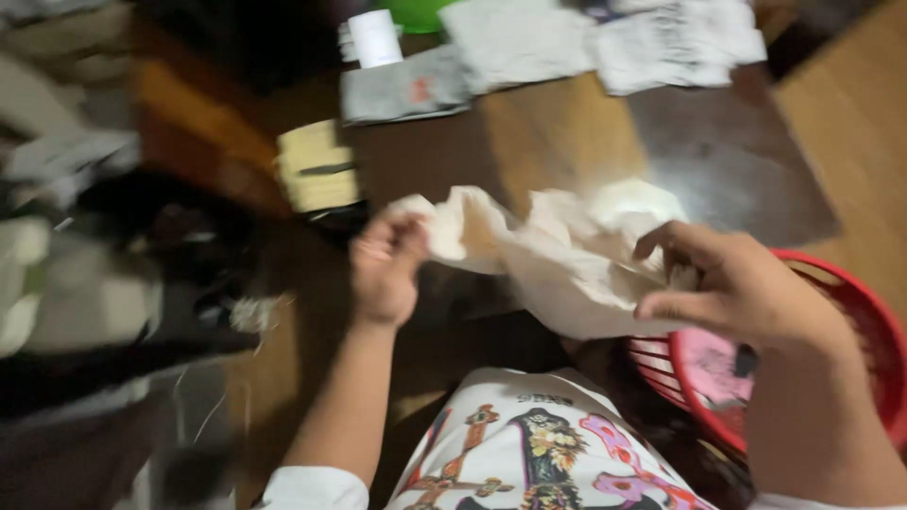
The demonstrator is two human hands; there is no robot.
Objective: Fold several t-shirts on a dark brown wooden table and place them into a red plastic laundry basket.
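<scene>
Cream cloth (557, 260): crumpled, held mid-air over brown floor (567, 132). Left hand (385, 267) pinching left corner; right hand (732, 283) gripping right edge. Red basket (850, 302) near right, partly hidden. Frame blurred; far folded laundry (515, 42) indistinct.

Cream-white cloth (557, 255): crumpled, creased, held in the air, stretched between both hands. One bunched corner lies up and to the left of the red basket (864, 312); the other end hangs directly beside the basket's rim.
</scene>
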